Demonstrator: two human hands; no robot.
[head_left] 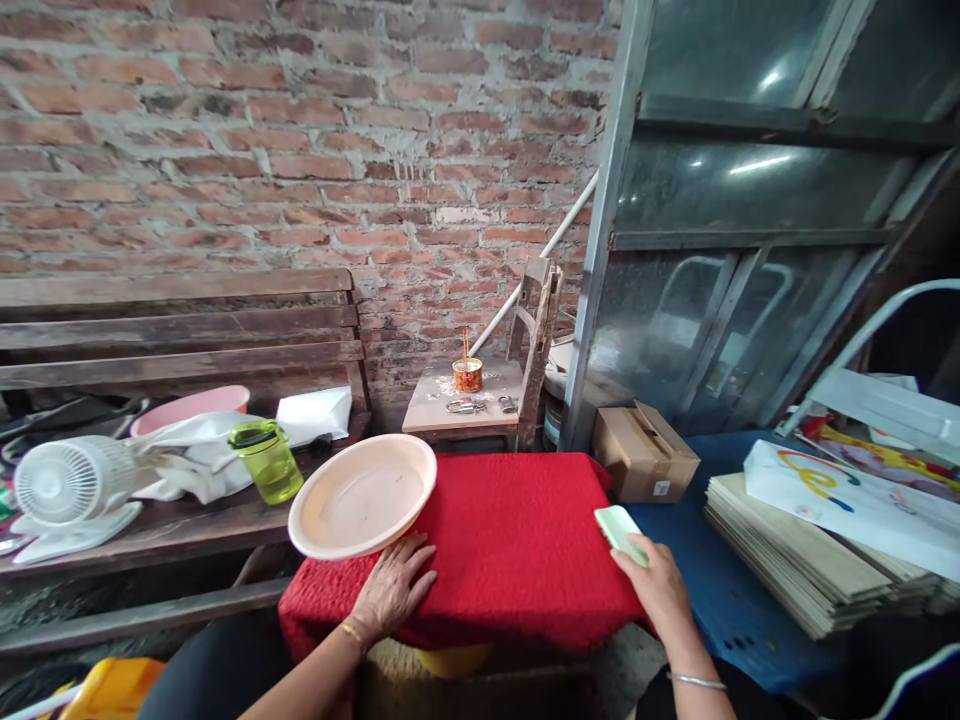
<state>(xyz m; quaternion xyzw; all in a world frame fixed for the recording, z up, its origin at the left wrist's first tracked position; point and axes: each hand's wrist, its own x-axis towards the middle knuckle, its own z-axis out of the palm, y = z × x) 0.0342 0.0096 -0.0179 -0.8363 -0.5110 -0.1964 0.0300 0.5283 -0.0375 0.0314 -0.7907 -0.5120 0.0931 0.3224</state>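
Observation:
My left hand (393, 592) lies palm down on a red cloth (517, 545), its fingers stretched out. Just beyond its fingertips is a round, pale pink plastic basin (363, 497), tilted at the left end of the cloth; whether the fingers touch its rim is hard to tell. In my right hand (658, 588) is a pale green, flat, rectangular object (619, 527), gripped between thumb and fingers at the cloth's right edge. Its exact kind does not show. The cloth drapes over a low support, mostly hidden, with something yellow (454, 660) beneath.
On the left, a wooden bench (202, 525) bears a white fan (75, 485) and a green bottle (266, 460). A chair (457, 412) with a small tin (467, 376) stands ahead. To the right are a cardboard box (645, 455) and stacked boards (795, 555) on a blue surface (720, 600).

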